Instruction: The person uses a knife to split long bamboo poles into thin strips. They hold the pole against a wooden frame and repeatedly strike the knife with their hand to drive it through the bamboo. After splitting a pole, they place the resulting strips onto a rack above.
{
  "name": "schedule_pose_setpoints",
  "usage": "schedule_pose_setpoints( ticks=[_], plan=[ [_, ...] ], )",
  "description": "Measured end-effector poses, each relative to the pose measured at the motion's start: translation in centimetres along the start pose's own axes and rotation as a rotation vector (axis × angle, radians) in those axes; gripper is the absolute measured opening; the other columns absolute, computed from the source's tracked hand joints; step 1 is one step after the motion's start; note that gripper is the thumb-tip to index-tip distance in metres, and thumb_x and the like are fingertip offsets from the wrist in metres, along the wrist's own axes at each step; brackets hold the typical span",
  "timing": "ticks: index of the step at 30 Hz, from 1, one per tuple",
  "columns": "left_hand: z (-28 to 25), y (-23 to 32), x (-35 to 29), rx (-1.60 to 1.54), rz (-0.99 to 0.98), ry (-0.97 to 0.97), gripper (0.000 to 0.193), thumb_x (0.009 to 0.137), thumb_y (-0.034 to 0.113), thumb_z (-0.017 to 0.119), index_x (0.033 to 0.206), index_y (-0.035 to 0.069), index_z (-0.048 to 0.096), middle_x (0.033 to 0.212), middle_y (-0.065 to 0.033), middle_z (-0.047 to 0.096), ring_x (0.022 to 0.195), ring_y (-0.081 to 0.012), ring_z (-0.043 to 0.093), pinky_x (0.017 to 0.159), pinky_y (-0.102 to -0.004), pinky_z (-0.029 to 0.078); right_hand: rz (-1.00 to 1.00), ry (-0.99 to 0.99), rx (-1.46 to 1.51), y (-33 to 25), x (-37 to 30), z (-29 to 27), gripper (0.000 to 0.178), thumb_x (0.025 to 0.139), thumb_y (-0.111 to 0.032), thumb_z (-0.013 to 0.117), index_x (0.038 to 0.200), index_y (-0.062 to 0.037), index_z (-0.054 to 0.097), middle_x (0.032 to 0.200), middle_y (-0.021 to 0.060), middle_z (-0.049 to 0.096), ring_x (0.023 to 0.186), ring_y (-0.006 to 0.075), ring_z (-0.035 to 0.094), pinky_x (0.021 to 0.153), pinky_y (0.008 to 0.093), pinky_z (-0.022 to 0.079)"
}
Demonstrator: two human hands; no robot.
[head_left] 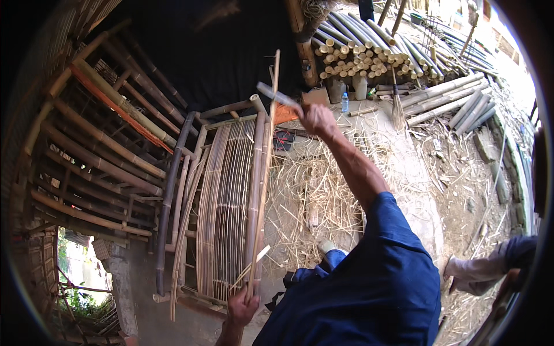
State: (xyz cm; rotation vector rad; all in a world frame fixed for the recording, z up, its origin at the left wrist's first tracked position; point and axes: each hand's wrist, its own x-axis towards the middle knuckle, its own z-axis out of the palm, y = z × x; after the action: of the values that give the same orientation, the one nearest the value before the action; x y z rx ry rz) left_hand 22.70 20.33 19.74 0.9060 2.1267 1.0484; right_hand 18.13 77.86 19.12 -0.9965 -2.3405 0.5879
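My right hand (318,120) is raised, closed round the handle of a large knife (270,91) with a flat grey blade pointing up and left. The blade crosses close to a long bamboo strip (269,167); I cannot tell whether they touch. The strip stretches along the right side of a bamboo bench frame (254,190), and my left hand (242,308) is wrapped round its near end. Between the frame's rails lie rows of thin split bamboo slats (228,190). A pale split sliver (259,256) sticks out just above my left hand.
More bamboo frames (104,138) are stacked at left. Cut poles (358,55) are piled at the back, near a broom (398,109), water bottle (344,102) and jugs (359,87). Shavings (323,179) litter the floor. Another person's leg (485,268) shows at right.
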Motion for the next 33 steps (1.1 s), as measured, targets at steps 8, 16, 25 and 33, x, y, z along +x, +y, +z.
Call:
schedule_pose_setpoints(
  ticks=[8,16,25,33],
  plan=[
    [4.1,-4.8,-6.9,-0.249,-0.306,0.107,0.040,0.098,0.028,0.057,0.123,-0.002,0.065,0.054,0.0028,0.042,0.044,-0.0110,0.041,0.044,-0.0291,0.036,0.337,0.120,-0.064,8.3,15.7,-7.0,0.081,0.093,-0.072,0.034,0.109,-0.0025,0.072,0.106,0.0293,0.068,0.106,0.0422,0.066,0.090,0.0506,0.051],
    [2.6,3.3,9.8,-0.021,-0.026,0.180,0.058,0.098,0.031,0.061,0.142,-0.001,0.044,0.069,-0.0021,0.057,0.055,-0.0094,0.050,0.050,-0.0267,0.043,-0.050,-0.045,0.137,3.8,5.4,-1.6,0.079,0.097,-0.070,0.035,0.087,0.0025,0.066,0.084,0.0323,0.065,0.087,0.0499,0.064,0.075,0.0539,0.048],
    [0.5,5.7,27.3,-0.489,0.015,0.224,0.099,0.084,0.037,0.081,0.154,-0.002,0.024,0.073,0.0037,0.061,0.051,-0.0005,0.047,0.040,-0.0171,0.035,-0.459,-0.463,0.341,-8.3,-17.6,6.8,0.063,0.096,-0.065,0.043,0.093,-0.0040,0.058,0.083,0.0199,0.067,0.072,0.0414,0.068,0.059,0.0519,0.053],
    [1.5,8.6,24.6,-0.306,0.110,0.215,0.069,0.091,0.026,0.076,0.145,-0.002,0.044,0.064,0.0077,0.055,0.045,0.0015,0.038,0.039,-0.0184,0.026,-0.156,-0.380,0.312,-6.4,-10.1,9.3,0.065,0.102,-0.060,0.034,0.087,-0.0024,0.060,0.071,0.0185,0.065,0.057,0.0358,0.064,0.053,0.0475,0.052]
  ],
)
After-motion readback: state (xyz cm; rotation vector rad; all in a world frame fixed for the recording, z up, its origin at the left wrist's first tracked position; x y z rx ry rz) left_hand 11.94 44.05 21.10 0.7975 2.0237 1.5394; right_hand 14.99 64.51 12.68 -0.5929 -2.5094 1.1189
